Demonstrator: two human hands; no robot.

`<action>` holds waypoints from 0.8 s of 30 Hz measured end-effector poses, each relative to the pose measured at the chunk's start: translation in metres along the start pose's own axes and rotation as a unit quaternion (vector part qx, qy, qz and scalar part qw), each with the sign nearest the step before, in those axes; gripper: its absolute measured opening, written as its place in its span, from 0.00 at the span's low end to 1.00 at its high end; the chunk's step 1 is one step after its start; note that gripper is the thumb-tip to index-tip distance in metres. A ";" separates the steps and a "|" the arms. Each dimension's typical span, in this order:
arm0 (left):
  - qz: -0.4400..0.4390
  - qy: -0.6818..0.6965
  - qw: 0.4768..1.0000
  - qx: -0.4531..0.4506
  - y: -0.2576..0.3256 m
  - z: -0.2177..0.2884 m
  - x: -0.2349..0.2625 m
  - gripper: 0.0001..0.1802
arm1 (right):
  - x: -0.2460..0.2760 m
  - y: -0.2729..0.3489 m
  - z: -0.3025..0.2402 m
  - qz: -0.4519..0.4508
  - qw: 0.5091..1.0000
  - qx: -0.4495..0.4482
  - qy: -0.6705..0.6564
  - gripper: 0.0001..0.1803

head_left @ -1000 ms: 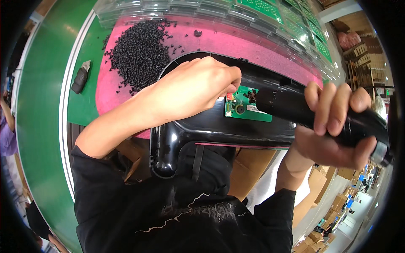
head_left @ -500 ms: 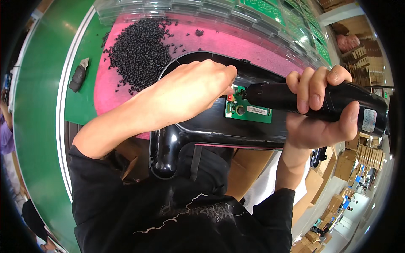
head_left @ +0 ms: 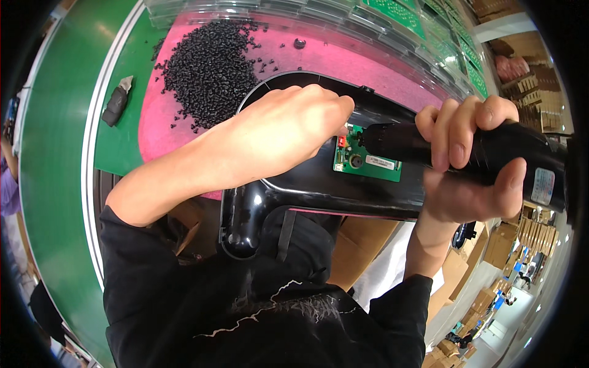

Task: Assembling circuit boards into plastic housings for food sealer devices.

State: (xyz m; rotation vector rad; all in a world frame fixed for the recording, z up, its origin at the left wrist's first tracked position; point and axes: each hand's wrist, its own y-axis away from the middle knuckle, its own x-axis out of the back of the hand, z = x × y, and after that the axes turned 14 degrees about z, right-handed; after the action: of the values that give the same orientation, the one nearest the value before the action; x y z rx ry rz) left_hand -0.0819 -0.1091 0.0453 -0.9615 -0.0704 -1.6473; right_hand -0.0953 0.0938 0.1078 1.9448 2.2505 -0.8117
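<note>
— Power driver (head_left: 491,150) has been shifted toward 9 o'clock over the green circuit board (head_left: 371,173) since a second ago, rear end raised. Clock centred on the board, 12 at top of view.

— Hands?

— Driver is gripped by the right hand (head_left: 461,141) at 3 o'clock, fingers wrapped over the barrel, thumb on the near side. Left hand (head_left: 294,126) is closed at 10 o'clock, fingertips bunched near the board's edge; whether anything is held there cannot be told.

— Board location?

— Set inside the black plastic shell (head_left: 319,190), partly covered by the driver's nose. Shell is laid over the pink mat (head_left: 343,64); screw pile (head_left: 208,76) is left farther out at 10 o'clock. Dark bits (head_left: 359,137), probably screws, are clustered at the nose. Contact with the board can't be made out.

— Handling?

— Board is judged light, stiff, fragile: best taken by bare edges, say at 6 o'clock, raised components avoided. Shell is judged light for its bulk, stiff, slippery where glossy: best held by the rim at 12 or the rounded stub at 8. Driver is probably heaviest; best gripped round mid-barrel.
</note>
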 end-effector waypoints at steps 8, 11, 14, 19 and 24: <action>0.028 -0.007 1.000 -0.011 0.002 -0.002 -0.002 0.10 | -0.008 -0.005 0.003 -0.023 0.999 -0.020 0.037 0.27; 0.030 -0.014 0.999 -0.006 -0.001 0.006 -0.002 0.10 | -0.014 -0.007 0.003 -0.025 0.997 -0.012 0.078 0.27; 0.041 0.008 0.999 -0.007 -0.001 0.007 0.000 0.10 | -0.009 -0.016 0.005 -0.082 0.992 -0.044 0.081 0.27; 0.013 -0.009 1.000 -0.005 -0.003 0.008 0.000 0.09 | -0.011 -0.016 0.007 -0.104 0.992 -0.025 0.070 0.27; -0.010 -0.023 1.000 -0.011 -0.004 0.007 0.000 0.09 | -0.007 -0.003 0.004 -0.029 0.999 0.012 0.030 0.28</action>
State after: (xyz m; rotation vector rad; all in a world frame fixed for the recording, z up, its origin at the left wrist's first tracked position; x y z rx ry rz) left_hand -0.0815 -0.1037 0.0518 -1.0186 -0.0944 -1.6479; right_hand -0.0975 0.0856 0.1083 1.9497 2.3517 -0.7995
